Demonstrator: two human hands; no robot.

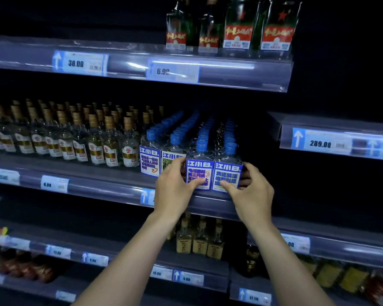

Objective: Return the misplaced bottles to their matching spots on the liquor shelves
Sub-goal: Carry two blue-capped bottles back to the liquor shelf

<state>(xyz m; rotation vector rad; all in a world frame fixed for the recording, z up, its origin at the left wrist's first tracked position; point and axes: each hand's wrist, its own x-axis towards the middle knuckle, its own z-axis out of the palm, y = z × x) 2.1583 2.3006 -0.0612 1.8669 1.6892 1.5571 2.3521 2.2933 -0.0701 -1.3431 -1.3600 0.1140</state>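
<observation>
Two small blue-capped bottles with blue-and-white labels stand side by side at the front edge of the middle shelf (111, 184). My left hand (175, 191) grips the left bottle (198, 171), thumb across its label and fingers at its left side. My right hand (252, 195) grips the right bottle (227, 171), thumb on the label and fingers around its right side. Rows of the same blue-capped bottles (177, 133) run back behind them, with two more at the front just to the left.
Gold-capped clear bottles (75, 138) fill the middle shelf's left part. Green bottles with red labels (237, 29) stand on the top shelf. Yellow-labelled bottles (199, 241) sit on the shelf below, under my wrists. A separate shelf rail with a 289.00 tag (321, 143) juts out at right.
</observation>
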